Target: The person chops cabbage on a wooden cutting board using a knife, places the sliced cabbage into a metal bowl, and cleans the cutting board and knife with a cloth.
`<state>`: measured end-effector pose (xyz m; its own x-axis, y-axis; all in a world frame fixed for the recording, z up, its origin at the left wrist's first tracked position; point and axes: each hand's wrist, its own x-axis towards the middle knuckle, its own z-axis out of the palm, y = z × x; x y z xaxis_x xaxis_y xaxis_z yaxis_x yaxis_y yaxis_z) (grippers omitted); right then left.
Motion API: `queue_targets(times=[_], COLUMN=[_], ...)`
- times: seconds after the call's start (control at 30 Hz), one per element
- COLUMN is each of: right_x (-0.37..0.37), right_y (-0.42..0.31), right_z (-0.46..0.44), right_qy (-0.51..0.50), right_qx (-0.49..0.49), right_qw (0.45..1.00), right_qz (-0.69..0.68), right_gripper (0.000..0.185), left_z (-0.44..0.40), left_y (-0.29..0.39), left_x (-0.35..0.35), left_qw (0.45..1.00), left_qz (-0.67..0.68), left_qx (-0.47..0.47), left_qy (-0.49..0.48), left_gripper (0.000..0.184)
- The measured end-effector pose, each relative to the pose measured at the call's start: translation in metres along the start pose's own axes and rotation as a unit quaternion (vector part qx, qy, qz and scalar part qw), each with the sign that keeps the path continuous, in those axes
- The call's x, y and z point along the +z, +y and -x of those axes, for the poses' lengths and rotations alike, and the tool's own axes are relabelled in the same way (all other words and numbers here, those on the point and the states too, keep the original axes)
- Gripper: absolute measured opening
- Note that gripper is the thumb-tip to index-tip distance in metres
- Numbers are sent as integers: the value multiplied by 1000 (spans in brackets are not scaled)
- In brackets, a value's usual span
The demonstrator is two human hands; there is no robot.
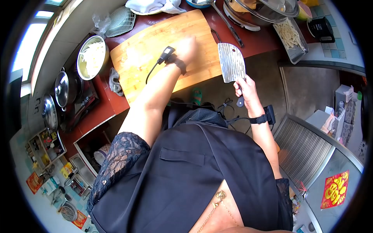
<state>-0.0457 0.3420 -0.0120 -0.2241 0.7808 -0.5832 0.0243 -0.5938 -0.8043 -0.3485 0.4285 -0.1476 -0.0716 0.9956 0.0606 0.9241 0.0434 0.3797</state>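
My right hand (248, 90) grips the dark handle of a cleaver (232, 62), its broad patterned blade pointing away from me beside the right edge of a wooden cutting board (155, 39). Over the board's right half is my left hand (188, 49), smeared by motion, so its fingers cannot be made out. A small wet-looking patch with a few bits shows on the board's left part. Left of the board stands a metal bowl (82, 70) holding pale shredded food (93, 58).
Lidded pots (62, 88) stand at the left. A grey cloth (115, 82) lies by the board; a plastic basket (121, 21) is behind it. At back right are a large glass-lidded pot (243, 21) and a metal tray (299, 56) of pale strips. A ladle (227, 25) lies on the red counter (260, 42).
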Motion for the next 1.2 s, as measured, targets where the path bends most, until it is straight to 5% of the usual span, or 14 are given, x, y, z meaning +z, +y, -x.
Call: queue_targets(times=[0.1, 0.27, 0.43, 0.47, 0.57, 0.6, 0.63, 0.67, 0.73, 0.77, 0.87, 1.03, 1.17, 1.2], right_x=[-2, 11, 48, 62, 91, 106, 122, 123, 171, 172, 177, 184, 209, 203], right_y=[3, 0, 1, 1, 2, 2, 4, 29, 16, 41, 77, 115, 121, 131], right_z=[1, -8, -26, -26, -17, -16, -14, -28, -4, -19, -51, -96, -87, -106], right_qy=[-12, -67, -125, -133, -133, -132, -135, -118, -136, -136, -143, -87, -22, 16], right_qx=[6, 2, -14, -17, -55, -79, -104, -298, -290, -376, -464, -582, -476, -526], right_qw=[1000, 996, 984, 981, 958, 943, 924, 819, 780, 738, 619, 440, 467, 450], right_qz=[11, 65, 127, 139, 249, 296, 342, 475, 538, 544, 618, 678, 745, 721], right_gripper=[8, 11, 12, 11, 15, 16, 18, 23, 38, 42, 47, 57, 58, 47], left_z=[6, 43, 101, 115, 158, 170, 181, 196, 236, 259, 345, 572, 766, 803], left_y=[5, -45, -161, -188, -265, -229, -225, -220, -214, -208, -176, -184, -184, -181], left_x=[-36, -154, -269, -285, -288, -303, -306, -298, -278, -263, -242, -214, -220, -218], left_qw=[997, 974, 871, 869, 929, 923, 908, 909, 939, 946, 915, 865, 762, 732], left_qz=[-10, 15, -53, -44, -257, 15, 69, 60, -76, -121, 1, 85, 131, 142], left_qx=[-65, -122, -273, -306, -184, -259, -270, -255, -190, -167, -257, -421, -576, -601], left_qy=[-45, 189, 405, 385, 194, 284, 313, 324, 277, 248, 312, 258, 267, 287], left_gripper=[17, 23, 24, 21, 39, 40, 36, 32, 24, 22, 18, 20, 19, 20])
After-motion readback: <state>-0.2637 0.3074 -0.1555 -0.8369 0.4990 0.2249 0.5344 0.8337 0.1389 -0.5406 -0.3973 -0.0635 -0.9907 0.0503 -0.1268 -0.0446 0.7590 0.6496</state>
